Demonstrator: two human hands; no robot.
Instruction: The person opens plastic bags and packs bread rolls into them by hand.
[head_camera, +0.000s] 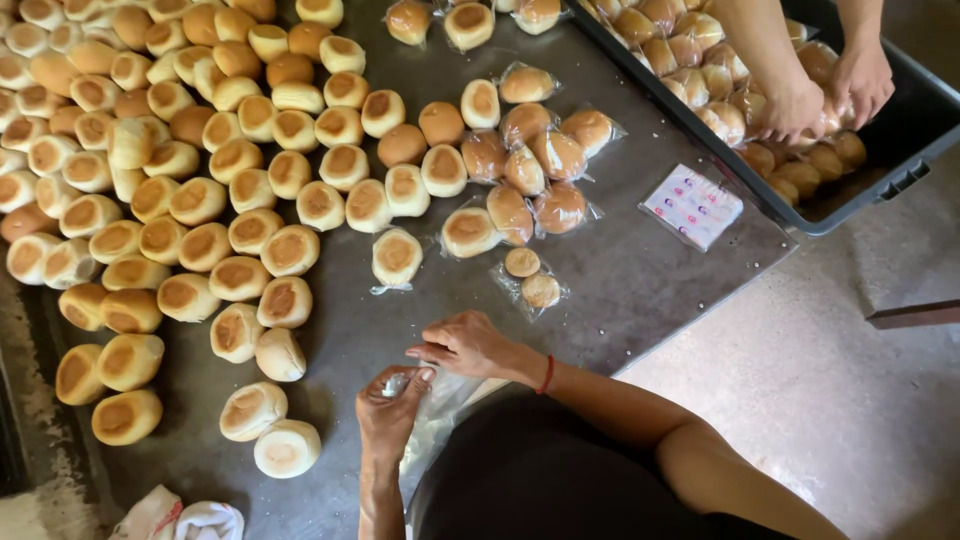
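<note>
We pinch a thin, crinkled clear plastic bag (432, 405) between both hands at the near table edge: our left hand (392, 410) clenches its gathered top, fingers curled, while our right hand (468, 345) lies flat just above, fingertips grasping the film. Beyond our grip, round, matte, golden-brown buns (236, 273) spread over the grey metal table (640, 280), and 2 small bagged buns (532, 278) lie nearest, up and right.

A grey metal table (640, 290) carries loose buns (200, 200), bagged buns (530, 170) and a dark crate (900, 150).
</note>
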